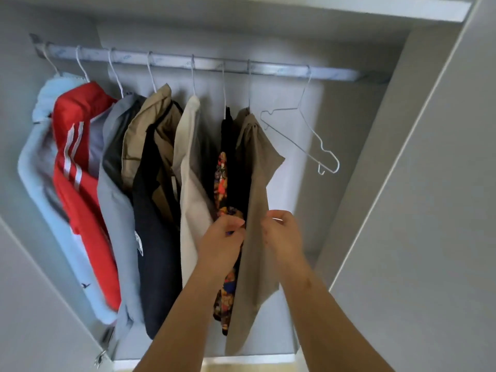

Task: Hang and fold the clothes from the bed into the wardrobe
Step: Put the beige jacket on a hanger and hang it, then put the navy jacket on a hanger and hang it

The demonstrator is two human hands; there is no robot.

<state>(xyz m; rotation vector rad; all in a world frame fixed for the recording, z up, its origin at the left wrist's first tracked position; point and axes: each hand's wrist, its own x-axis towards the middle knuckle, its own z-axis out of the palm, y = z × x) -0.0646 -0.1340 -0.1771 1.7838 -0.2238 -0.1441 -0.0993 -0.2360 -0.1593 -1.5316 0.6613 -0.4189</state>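
Note:
A taupe garment [255,189] hangs from the wardrobe rail [204,64], last in a row of hung clothes. My left hand [222,237] pinches its left edge, pressed against a black floral garment [224,183] beside it. My right hand [281,232] touches the taupe garment's right edge with its fingers curled. One bare white wire hanger [303,135] hangs to the right. Further left hang a cream garment [190,162], a tan and black one [153,146], a grey one [112,183], a red striped jacket [77,157] and a pale blue hoodie [37,146].
White wardrobe doors stand open at the left [32,304] and the right [429,210]. A shelf [375,9] runs above the rail. The rail's right end [335,73], past the bare hanger, carries nothing. The bed is out of view.

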